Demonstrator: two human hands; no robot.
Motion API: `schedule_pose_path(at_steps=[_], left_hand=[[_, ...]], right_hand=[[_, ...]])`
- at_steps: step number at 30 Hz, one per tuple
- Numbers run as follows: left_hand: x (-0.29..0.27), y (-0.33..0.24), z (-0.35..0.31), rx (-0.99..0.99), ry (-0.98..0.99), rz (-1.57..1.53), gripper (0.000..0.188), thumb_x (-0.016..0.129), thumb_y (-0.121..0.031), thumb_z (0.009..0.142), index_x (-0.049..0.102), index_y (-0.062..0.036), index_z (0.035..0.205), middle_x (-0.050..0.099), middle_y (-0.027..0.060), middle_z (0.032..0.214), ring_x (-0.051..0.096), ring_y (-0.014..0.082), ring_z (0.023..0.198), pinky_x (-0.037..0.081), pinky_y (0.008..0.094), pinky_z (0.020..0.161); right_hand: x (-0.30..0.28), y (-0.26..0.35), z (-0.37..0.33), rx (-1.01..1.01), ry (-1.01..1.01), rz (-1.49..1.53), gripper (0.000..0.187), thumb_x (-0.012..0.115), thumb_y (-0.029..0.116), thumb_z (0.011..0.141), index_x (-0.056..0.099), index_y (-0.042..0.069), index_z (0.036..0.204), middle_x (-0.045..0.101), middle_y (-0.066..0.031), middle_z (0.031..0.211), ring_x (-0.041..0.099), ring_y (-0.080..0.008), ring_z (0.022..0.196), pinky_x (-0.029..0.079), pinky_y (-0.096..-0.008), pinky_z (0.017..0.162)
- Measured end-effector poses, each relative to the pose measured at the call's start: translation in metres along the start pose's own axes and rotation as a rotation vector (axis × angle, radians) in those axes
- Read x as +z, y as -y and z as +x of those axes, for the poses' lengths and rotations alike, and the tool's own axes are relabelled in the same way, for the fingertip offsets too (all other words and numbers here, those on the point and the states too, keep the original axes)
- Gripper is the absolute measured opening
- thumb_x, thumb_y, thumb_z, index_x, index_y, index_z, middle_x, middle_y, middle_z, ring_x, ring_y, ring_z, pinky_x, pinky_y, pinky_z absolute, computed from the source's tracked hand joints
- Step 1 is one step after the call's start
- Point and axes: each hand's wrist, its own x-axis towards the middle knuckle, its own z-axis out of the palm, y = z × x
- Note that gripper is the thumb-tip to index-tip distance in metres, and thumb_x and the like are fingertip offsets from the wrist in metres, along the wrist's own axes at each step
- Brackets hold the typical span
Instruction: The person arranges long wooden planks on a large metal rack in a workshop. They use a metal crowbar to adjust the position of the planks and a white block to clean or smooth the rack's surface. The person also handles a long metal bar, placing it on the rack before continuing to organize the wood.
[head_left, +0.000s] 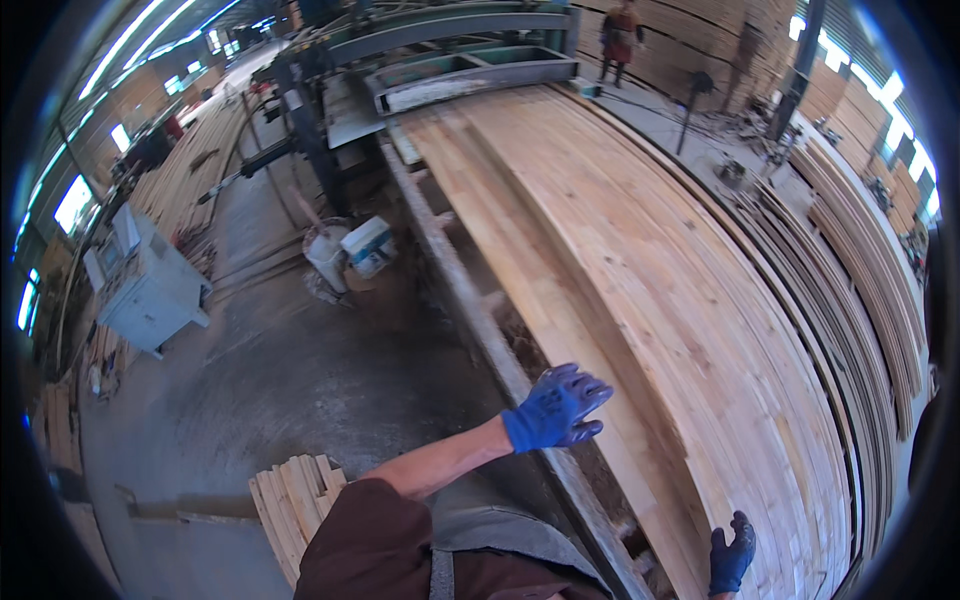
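My left hand [560,408], in a blue glove, is over the left edge of a narrow wooden board [510,270]. Its fingers are spread and hold nothing; whether they touch the wood I cannot tell. Farther right and nearer to me, my right hand [732,553], gloved in blue too, hovers by the near end of a wide panel of joined wood strips [650,270]. Its thumb and fingers stand apart with nothing between them. A long gap or step runs between the narrow board and the panel. Both lie lengthwise on a metal-edged bed [490,340].
At the bed's far end stands a machine frame [480,92]. Left of the bed are white buckets [368,247] and a grey cabinet [155,285]. Short wood pieces [290,505] lie beside me. Long planks [850,270] line the right. Another person [620,40] stands far back.
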Motion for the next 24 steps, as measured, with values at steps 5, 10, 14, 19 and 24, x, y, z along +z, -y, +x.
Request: schedule_pose_path(at_steps=[5, 10, 14, 19, 24], left_hand=[[-0.074, 0.072, -0.126, -0.233, -0.101, -0.160, 0.022, 0.075, -0.026, 0.086, 0.075, -0.0104, 0.101, 0.072, 0.0123, 0.082, 0.067, 0.0329, 0.071, 0.055, 0.0435, 0.068], [-0.129, 0.145, -0.229, -0.549, -0.038, -0.167, 0.022, 0.072, -0.025, 0.089, 0.075, -0.0085, 0.103, 0.074, 0.0158, 0.092, 0.070, 0.0359, 0.079, 0.056, 0.0448, 0.073], [-0.184, 0.197, -0.292, -0.795, -0.077, -0.030, 0.024, 0.071, -0.027, 0.090, 0.075, -0.0072, 0.104, 0.074, 0.0177, 0.099, 0.070, 0.0372, 0.084, 0.057, 0.0450, 0.075], [-0.195, 0.254, -0.392, -1.326, -0.196, -0.084, 0.028, 0.068, -0.030, 0.091, 0.074, -0.0051, 0.104, 0.073, 0.0193, 0.103, 0.070, 0.0369, 0.092, 0.057, 0.0426, 0.080], [-0.139, 0.276, -0.557, -1.771, -0.156, -0.381, 0.040, 0.062, -0.036, 0.096, 0.069, -0.0025, 0.117, 0.071, 0.0191, 0.109, 0.069, 0.0324, 0.101, 0.055, 0.0429, 0.090]], right_hand=[[0.102, 0.261, 0.068, -0.056, 0.314, 0.576, 0.036, 0.065, 0.011, 0.089, 0.066, 0.000, 0.123, 0.072, -0.0111, 0.093, 0.069, -0.0185, 0.089, 0.054, -0.0319, 0.085], [0.214, 0.524, 0.101, -0.500, 0.695, 0.664, 0.039, 0.064, 0.019, 0.095, 0.062, 0.004, 0.131, 0.070, -0.0182, 0.116, 0.070, -0.0306, 0.105, 0.054, -0.0370, 0.091], [0.356, 0.689, 0.136, -0.692, 0.765, 0.813, 0.035, 0.062, 0.025, 0.098, 0.063, 0.007, 0.128, 0.067, -0.0211, 0.121, 0.065, -0.0363, 0.114, 0.052, -0.0417, 0.096], [0.533, 0.865, 0.211, -0.588, 0.829, 0.749, 0.039, 0.060, 0.032, 0.098, 0.064, 0.002, 0.123, 0.066, -0.0233, 0.121, 0.064, -0.0390, 0.114, 0.051, -0.0433, 0.097], [0.728, 0.987, 0.278, -0.459, 0.783, 0.347, 0.046, 0.054, 0.044, 0.095, 0.067, 0.006, 0.118, 0.067, -0.0214, 0.122, 0.062, -0.0399, 0.117, 0.049, -0.0478, 0.100]])
